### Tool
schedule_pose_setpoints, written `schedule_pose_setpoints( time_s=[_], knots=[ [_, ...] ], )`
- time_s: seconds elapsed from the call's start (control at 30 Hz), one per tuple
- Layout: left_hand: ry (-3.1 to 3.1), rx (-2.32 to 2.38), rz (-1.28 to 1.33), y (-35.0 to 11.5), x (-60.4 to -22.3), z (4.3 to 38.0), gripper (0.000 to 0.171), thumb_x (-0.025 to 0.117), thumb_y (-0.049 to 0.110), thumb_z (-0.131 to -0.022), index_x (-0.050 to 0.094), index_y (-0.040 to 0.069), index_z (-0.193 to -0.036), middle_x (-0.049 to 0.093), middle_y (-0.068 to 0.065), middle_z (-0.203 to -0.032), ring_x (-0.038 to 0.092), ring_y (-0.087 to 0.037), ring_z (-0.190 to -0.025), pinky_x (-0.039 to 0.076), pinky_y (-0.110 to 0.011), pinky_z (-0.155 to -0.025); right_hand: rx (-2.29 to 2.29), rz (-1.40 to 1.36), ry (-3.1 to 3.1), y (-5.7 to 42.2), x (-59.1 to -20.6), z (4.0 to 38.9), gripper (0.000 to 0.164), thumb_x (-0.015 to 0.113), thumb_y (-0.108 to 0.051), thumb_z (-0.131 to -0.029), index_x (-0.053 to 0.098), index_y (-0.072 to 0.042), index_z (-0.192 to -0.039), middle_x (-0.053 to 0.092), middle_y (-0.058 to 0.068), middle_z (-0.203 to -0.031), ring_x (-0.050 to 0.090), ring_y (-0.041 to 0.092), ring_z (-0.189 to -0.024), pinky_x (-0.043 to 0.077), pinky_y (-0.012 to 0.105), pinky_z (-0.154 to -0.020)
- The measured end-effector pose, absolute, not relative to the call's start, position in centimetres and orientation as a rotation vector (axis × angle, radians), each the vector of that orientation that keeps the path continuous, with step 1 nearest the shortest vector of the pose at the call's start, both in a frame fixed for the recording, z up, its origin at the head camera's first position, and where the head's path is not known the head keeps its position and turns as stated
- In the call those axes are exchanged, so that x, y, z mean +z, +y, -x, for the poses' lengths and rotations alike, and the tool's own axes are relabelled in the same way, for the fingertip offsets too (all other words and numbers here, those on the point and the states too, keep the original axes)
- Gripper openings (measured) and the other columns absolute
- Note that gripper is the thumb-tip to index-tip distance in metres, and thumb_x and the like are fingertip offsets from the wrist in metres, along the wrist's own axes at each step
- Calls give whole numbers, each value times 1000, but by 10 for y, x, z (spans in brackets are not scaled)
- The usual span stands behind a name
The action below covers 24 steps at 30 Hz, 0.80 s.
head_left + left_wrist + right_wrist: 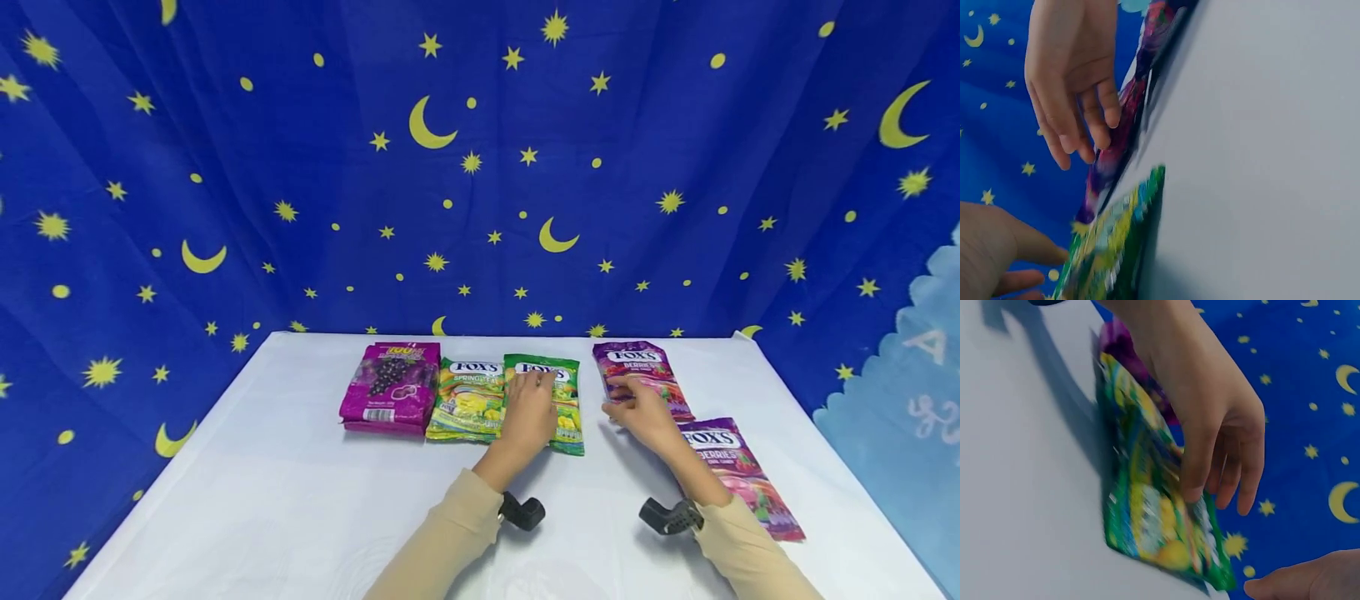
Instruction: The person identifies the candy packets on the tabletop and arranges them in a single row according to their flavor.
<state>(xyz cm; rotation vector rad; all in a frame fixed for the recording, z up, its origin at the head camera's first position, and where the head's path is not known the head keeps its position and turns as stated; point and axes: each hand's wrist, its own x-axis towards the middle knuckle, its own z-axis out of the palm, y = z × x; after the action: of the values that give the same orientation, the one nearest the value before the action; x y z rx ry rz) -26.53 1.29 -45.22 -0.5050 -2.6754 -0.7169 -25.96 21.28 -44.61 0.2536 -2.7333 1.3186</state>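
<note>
My left hand (528, 412) rests over a green FOX'S candy bag (567, 421), its fingertips on the upper part and covering much of the print. The right wrist view shows these fingers hanging loosely against the green bag (1147, 512). Just left of it lies a green and yellow FOX'S Spring Tea bag (463, 404). My right hand (643, 412) hovers at the left edge of the upper purple FOX'S Berries bag (633, 357), fingers loosely bent. Whether they touch it cannot be told. A second purple Berries bag (738, 483) lies partly behind the right forearm.
Magenta grape candy bags (390, 379), seemingly stacked, lie left of the Spring Tea bag. All the bags lie on a white table (247, 492). A blue curtain (480, 192) with yellow moons and stars hangs behind it, and a light blue cloth (907, 433) is at the right.
</note>
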Motion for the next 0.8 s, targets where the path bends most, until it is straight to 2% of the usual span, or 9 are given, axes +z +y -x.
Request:
schedule_pose_setpoints(
  time_s=[0.07, 0.13, 0.3, 0.43, 0.57, 0.67, 0.8],
  knots=[
    [-2704, -851, 546, 22, -450, 270, 48, 67, -2, -84, 57, 2, -131, 59, -16, -122, 55, -29, -114, 46, -37, -98, 1265, -233, -2730, 221, -444, 261, 44, 69, -6, -87, 53, 10, -125, 62, 27, -108, 65, 34, -86, 54, 38, -68],
    [-2739, -1038, 563, 31, -448, 275, 46, 66, 1, -87, 56, 1, -132, 58, -17, -124, 58, -27, -110, 51, -34, -90, 1220, -211, -2740, 230, -441, 263, 42, 68, -7, -87, 54, 10, -124, 62, 27, -108, 65, 36, -88, 54, 41, -72],
    [-2802, -1359, 472, 47, -441, 288, 41, 64, 7, -90, 57, -1, -130, 62, -16, -118, 62, -25, -93, 52, -29, -77, 1101, -148, -2782, 251, -434, 269, 44, 65, -10, -89, 52, 11, -125, 58, 32, -115, 60, 44, -99, 48, 54, -85],
    [-2838, -1432, 312, 60, -439, 296, 37, 64, 12, -89, 62, -1, -124, 67, -13, -109, 64, -22, -96, 52, -29, -80, 1036, -66, -2813, 265, -430, 278, 47, 62, -12, -90, 49, 14, -127, 54, 37, -120, 57, 49, -101, 42, 59, -90],
    [-2807, -1615, 187, 72, -438, 300, 36, 63, 11, -88, 63, -5, -121, 70, -14, -98, 67, -23, -86, 53, -27, -74, 1026, 47, -2900, 275, -428, 289, 53, 60, -16, -90, 44, 17, -128, 52, 39, -118, 57, 48, -98, 43, 57, -88],
    [-2723, -1866, 71, 81, -440, 301, 35, 61, 7, -89, 62, -7, -121, 70, -14, -92, 69, -24, -82, 55, -26, -70, 1035, 133, -2994, 279, -425, 297, 61, 59, -19, -90, 36, 19, -132, 50, 40, -118, 53, 49, -104, 42, 57, -90],
    [-2530, -2248, -87, 88, -447, 300, 37, 58, 2, -91, 57, -10, -126, 67, -13, -96, 68, -26, -90, 56, -29, -77, 1066, 188, -3085, 283, -426, 305, 66, 57, -18, -88, 30, 24, -132, 41, 44, -126, 44, 53, -115, 38, 59, -98]
  ],
)
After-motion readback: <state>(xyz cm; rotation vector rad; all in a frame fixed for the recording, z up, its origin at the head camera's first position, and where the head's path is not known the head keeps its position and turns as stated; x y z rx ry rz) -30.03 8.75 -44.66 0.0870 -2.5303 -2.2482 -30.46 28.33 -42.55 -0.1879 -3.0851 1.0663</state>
